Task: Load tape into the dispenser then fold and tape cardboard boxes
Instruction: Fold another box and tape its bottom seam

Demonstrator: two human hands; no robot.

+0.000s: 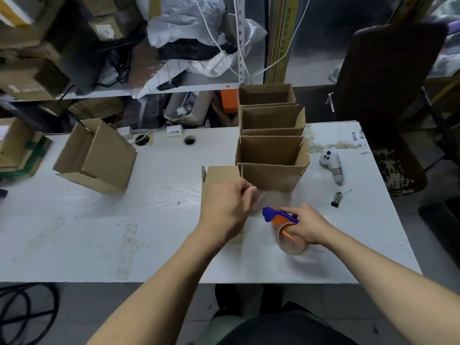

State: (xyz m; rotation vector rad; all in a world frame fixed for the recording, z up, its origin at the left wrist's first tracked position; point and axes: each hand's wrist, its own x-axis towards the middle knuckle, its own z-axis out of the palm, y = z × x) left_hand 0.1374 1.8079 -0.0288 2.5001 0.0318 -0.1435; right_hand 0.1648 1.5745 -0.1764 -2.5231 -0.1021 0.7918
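Note:
My right hand (308, 224) grips a blue and orange tape dispenser (278, 216) with a roll of clear tape (292, 241) loaded on it, held just above the white table (99, 232). My left hand (227, 205) pinches what looks like the free end of the tape at its fingertips, over a flat cardboard piece (219, 175). Behind it, a row of three open folded boxes (272, 155) runs away from me. Another open box (97, 155) lies tipped on the table's left.
A white handheld controller (332, 165) and a small black binder clip (336, 199) lie at the right of the table. A dark chair (388, 78) stands beyond the right corner. Cluttered shelves with boxes and bags fill the back. Black cables (25, 312) lie on the floor at left.

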